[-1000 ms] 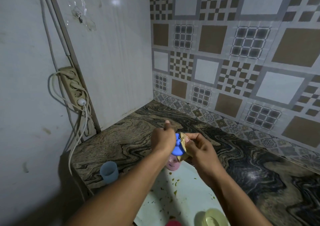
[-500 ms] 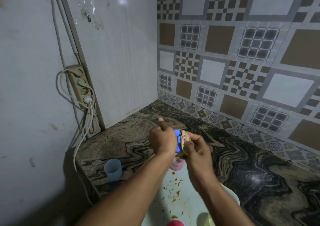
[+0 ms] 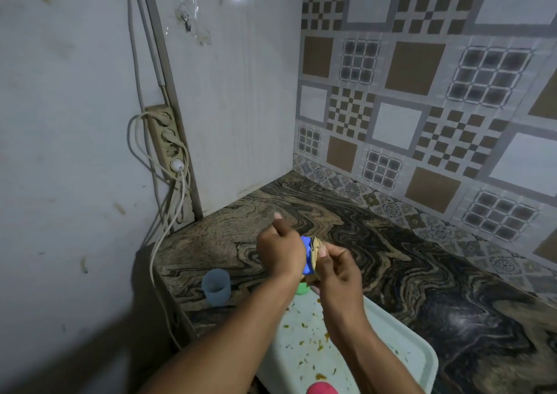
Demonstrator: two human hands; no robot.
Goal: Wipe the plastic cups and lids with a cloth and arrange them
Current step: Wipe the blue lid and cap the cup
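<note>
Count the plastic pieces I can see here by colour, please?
Blue: 2, the lid gripped in the left hand against the cloth in the right hand, and the pale blue cup on the counter.
Green: 1, a piece half hidden under the hands.
Pink: 1, a piece at the bottom edge.
Total: 4.
</note>
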